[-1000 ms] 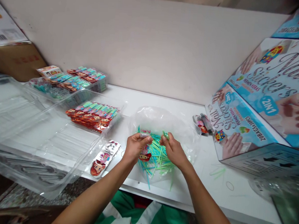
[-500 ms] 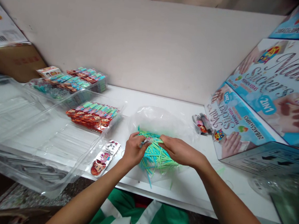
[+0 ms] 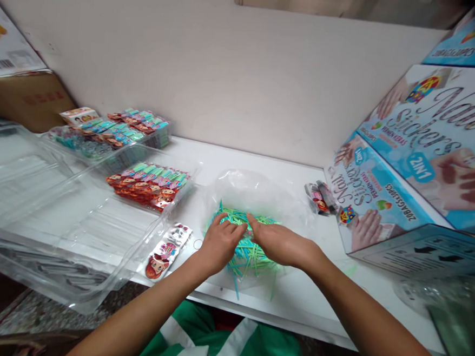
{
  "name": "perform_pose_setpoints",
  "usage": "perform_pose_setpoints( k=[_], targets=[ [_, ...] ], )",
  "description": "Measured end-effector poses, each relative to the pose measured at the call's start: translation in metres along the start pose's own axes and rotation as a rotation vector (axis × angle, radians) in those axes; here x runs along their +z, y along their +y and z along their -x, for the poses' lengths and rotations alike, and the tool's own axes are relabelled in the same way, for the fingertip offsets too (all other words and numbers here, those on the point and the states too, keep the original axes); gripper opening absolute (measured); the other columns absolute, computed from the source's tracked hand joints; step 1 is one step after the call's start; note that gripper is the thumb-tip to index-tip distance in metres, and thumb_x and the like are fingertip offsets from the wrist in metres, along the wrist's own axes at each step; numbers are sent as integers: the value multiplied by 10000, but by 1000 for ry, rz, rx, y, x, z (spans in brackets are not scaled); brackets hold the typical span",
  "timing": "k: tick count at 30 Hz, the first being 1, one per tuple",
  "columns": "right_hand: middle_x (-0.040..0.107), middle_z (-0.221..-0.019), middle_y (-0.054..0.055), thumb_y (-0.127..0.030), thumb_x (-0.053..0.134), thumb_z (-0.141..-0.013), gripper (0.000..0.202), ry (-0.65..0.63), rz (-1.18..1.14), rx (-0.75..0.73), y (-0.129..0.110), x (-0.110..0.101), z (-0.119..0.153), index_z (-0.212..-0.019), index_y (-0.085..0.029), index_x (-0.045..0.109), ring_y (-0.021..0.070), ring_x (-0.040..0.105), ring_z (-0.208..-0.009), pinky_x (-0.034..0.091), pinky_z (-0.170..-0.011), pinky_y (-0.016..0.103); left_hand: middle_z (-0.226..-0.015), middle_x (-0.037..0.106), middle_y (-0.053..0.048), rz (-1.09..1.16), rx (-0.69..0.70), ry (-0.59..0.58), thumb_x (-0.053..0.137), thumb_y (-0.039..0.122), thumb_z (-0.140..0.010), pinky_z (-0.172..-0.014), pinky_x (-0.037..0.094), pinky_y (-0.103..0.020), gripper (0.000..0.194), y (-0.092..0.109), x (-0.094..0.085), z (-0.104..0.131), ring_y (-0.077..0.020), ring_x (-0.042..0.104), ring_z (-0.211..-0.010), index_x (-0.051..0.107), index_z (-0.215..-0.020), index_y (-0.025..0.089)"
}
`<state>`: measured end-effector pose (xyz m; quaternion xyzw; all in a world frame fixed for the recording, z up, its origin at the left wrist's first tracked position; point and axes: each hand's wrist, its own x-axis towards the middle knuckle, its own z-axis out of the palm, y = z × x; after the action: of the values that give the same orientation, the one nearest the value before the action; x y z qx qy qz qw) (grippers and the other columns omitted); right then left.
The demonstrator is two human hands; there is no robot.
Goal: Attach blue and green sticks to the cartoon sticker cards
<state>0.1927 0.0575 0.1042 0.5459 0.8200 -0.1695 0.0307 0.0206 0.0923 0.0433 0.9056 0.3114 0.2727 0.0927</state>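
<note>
My left hand [image 3: 222, 245] is closed, fingers curled, over a pile of thin green and blue plastic sticks [image 3: 256, 258]. Facing it, my right hand [image 3: 279, 243] has its fingers pressed together, their tips close to the left fingers. Between them shows a sliver of a small printed packet [image 3: 250, 232], mostly covered by the fingers; what the right fingertips pinch is hidden. The sticks lie on a clear plastic bag [image 3: 257, 187] spread on the white table. Left of my hands lies a flat silver packet with a red-haired cartoon figure [image 3: 163, 254].
A clear plastic tray [image 3: 107, 234] overhangs the table's front edge at left, with rows of red and green packets [image 3: 151, 185] at its far corner. More filled packets [image 3: 122, 129] stand behind. Dark small packets [image 3: 319, 197] lie near blue Nail Stickers boxes [image 3: 383, 183] at right.
My hands have drawn closer together, and the left has turned its knuckles up. The packet and green stick visible between them earlier are now mostly covered.
</note>
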Motion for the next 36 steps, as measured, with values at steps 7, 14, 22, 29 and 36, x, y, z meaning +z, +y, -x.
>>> perform_pose_setpoints(
  k=[7, 14, 22, 29, 36],
  targets=[
    [687, -944, 57, -330, 619, -751, 399, 75, -394, -101, 22, -10, -1, -1135, -232, 573, 224, 628, -843, 427, -672, 274, -674, 613, -36, 607, -307, -172, 414, 351, -879, -597, 376, -253, 197, 15, -1, 10, -170, 564, -607, 533, -824, 205],
    [612, -708, 20, -419, 331, -926, 334, 209, -344, -4, 13, 6, -13, -875, -190, 568, 147, 541, -633, 367, -589, 249, -671, 608, -15, 1227, -551, -377, 511, 484, -804, -473, 367, -209, 320, 19, 5, 9, -102, 529, -490, 514, -826, 165],
    [580, -731, 3, -478, 424, -862, 362, 418, -917, 163, 8, 18, -17, -962, -163, 573, 96, 502, -543, 403, -513, 229, -686, 620, -22, 1467, -729, -197, 585, 480, -761, -456, 360, -194, 340, 21, 7, 9, -92, 539, -494, 518, -790, 147],
    [554, -637, -14, -369, 575, -757, 228, 352, -1127, 175, 10, 37, -9, -776, -147, 626, 82, 489, -509, 400, -478, 208, -647, 610, -13, 1506, -760, -187, 608, 471, -749, -447, 363, -189, 342, 19, 9, 15, -87, 528, -469, 549, -805, 140],
    [613, -694, 3, -317, 531, -774, 215, 363, -1077, 208, 7, 35, -4, -842, -159, 660, 105, 550, -550, 435, -532, 231, -658, 612, -27, 1538, -744, -186, 596, 481, -757, -432, 367, -186, 351, 21, 8, 20, -95, 537, -484, 549, -802, 136]
  ],
)
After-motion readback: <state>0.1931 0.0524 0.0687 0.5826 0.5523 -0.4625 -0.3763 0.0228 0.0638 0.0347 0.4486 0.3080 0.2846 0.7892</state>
